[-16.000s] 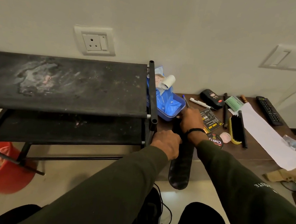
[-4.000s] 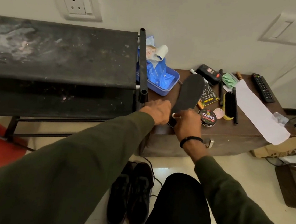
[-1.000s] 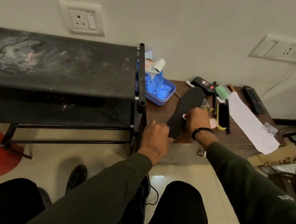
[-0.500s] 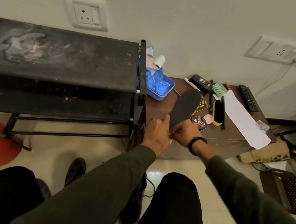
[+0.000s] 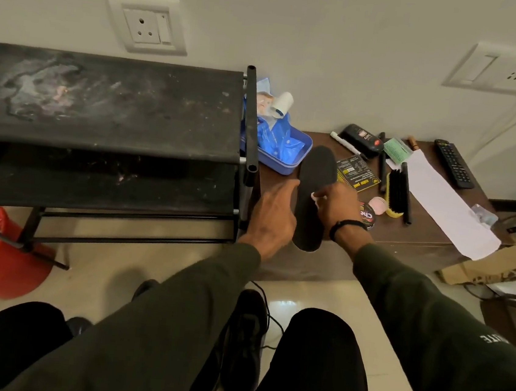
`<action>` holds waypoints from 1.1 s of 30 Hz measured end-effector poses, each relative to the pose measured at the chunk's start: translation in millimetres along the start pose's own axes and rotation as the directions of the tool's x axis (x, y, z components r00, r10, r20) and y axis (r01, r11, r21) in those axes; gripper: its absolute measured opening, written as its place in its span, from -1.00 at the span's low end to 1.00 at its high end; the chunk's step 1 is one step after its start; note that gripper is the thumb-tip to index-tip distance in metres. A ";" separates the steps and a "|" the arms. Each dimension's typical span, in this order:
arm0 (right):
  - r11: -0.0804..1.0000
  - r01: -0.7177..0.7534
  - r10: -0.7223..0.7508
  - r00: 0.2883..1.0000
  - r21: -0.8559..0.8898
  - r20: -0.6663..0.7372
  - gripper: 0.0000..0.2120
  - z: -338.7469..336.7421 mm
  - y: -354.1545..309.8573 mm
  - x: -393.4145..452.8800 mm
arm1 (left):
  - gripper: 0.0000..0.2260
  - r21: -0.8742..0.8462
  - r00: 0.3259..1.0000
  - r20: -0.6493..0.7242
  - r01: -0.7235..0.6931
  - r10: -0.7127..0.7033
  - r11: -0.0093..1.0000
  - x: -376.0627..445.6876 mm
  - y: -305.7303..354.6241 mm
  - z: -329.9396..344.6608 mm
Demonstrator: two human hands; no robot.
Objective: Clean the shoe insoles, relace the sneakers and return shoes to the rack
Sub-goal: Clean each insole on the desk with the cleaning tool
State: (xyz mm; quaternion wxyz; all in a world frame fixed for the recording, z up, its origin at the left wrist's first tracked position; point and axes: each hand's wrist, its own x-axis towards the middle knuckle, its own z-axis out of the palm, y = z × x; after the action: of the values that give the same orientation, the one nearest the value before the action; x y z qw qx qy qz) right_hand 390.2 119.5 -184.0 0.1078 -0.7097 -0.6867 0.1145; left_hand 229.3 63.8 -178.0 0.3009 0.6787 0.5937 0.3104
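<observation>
The insole (image 5: 312, 198) lies lengthwise on the worktop (image 5: 405, 236), heel end over the edge, likely so it stays flat for wiping. The right hand (image 5: 337, 203) pinches a small pale wipe (image 5: 315, 197) against it; the left hand (image 5: 275, 216) hovers beside, fingers loose, holding nothing.

A dark flat foam insole (image 5: 314, 182) lies on the brown wooden low table (image 5: 411, 235), heel past its near edge. Left stands the black metal shoe rack (image 5: 107, 106); a blue plastic tray (image 5: 289, 154) lies far-left of it, a yellow-backed bristle brush (image 5: 396, 190) right. Black sneakers (image 5: 244, 346) sit on the floor, nearer.
</observation>
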 end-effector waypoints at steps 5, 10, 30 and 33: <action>0.995 0.066 -0.069 0.997 -0.081 -0.034 -0.83 -0.2 -7.4 18.6 | -0.47 0.157 0.990 0.136 0.003 -0.025 0.988 37.0 2.1 6.7; 0.993 0.102 -0.108 0.989 -0.066 -0.104 -0.83 6.8 -14.2 2.2 | -0.68 0.436 0.969 0.247 -0.140 0.032 0.889 59.2 0.1 5.7; 0.962 0.008 -0.055 0.984 0.272 0.167 -0.93 11.5 -28.1 -128.2 | -0.24 0.648 0.920 0.354 -0.111 -0.169 0.754 36.8 26.1 15.2; 0.908 -0.097 0.076 0.995 0.407 0.068 -0.98 -18.7 -3.4 -126.5 | -0.15 0.638 0.940 0.302 -0.076 -0.158 0.767 19.7 17.1 20.2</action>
State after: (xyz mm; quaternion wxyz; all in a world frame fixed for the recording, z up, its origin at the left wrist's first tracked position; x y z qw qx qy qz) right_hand 389.0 -6.7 -163.3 0.2317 -0.6978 -0.6180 0.2783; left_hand 257.5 80.6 -176.1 0.1553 0.7699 0.6178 -0.0386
